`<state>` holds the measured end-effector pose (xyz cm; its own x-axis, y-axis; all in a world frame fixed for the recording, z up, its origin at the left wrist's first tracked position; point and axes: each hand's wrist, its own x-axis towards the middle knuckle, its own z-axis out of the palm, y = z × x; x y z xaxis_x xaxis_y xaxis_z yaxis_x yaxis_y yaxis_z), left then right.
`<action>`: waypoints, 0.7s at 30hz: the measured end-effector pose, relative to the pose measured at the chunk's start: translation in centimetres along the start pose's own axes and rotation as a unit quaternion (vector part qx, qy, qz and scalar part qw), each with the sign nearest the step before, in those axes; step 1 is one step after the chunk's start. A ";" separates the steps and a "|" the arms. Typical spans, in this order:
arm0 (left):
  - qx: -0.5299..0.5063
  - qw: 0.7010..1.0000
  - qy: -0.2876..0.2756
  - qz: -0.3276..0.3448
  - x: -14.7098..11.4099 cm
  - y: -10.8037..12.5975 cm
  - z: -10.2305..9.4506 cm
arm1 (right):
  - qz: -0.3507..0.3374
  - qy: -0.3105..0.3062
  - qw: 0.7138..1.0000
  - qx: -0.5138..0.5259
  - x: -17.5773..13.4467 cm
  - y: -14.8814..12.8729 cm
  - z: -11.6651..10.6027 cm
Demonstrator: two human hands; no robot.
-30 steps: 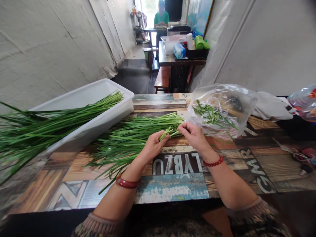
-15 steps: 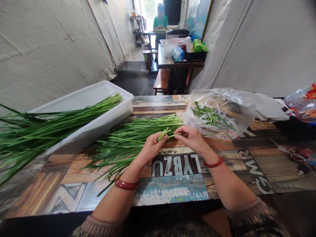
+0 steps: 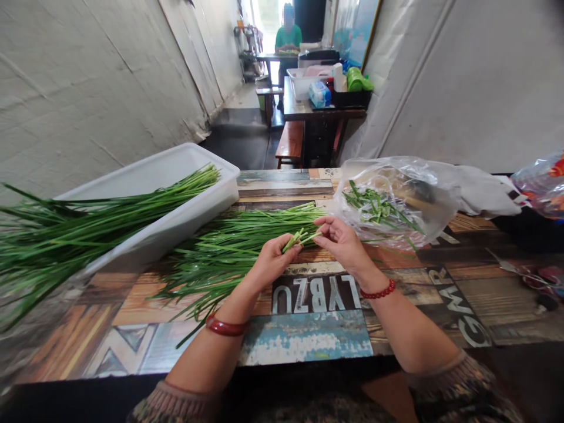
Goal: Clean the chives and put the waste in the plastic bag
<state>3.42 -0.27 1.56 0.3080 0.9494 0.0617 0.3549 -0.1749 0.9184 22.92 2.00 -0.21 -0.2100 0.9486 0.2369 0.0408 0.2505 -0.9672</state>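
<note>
My left hand (image 3: 274,258) is closed around a small bunch of garlic chives (image 3: 296,237), with the pale cut ends poking out past the thumb toward the right. At the end of one of these stalks, my right hand (image 3: 338,239) has its thumb and a finger pinched, while its index finger is lifted away. Beneath and behind my left hand lies a broad pile of garlic chives (image 3: 229,235), leaves to the left and pale ends to the right. A clear plastic bag (image 3: 434,202) holding green scraps (image 3: 368,202) sits just beyond my right hand.
A white plastic bin (image 3: 176,226) with more long chives (image 3: 110,214) stands at the left. Scissors (image 3: 506,265) and another plastic bag (image 3: 544,182) lie at the right of the patterned table (image 3: 308,341). Further back are a loaded table (image 3: 326,111), a bench (image 3: 291,141) and a seated person (image 3: 288,38).
My right hand has shifted slightly up and its fingers have spread somewhat from a tighter pinch. The stalk ends in my left hand fan out more; my left hand has barely moved.
</note>
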 end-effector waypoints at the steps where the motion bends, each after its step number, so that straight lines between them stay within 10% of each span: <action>1: -0.006 1.000 -0.002 -0.002 0.0 -0.1 0.0 | -0.001 0.005 1.000 0.004 -0.1 -0.1 0.1; 13: -0.014 1.000 0.007 -0.006 -0.1 -0.1 -0.1 | -0.044 0.014 0.985 -0.169 -0.4 -0.8 0.6; 21: 0.005 0.999 0.018 0.033 -0.1 -0.3 0.4 | -0.179 0.252 0.848 -0.430 0.7 -1.8 -6.5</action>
<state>3.62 -0.45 1.16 0.2993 0.9443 0.1367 0.3441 -0.2404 0.9076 29.10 3.46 2.26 0.0763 0.6902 0.7196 0.8056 0.3826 -0.4524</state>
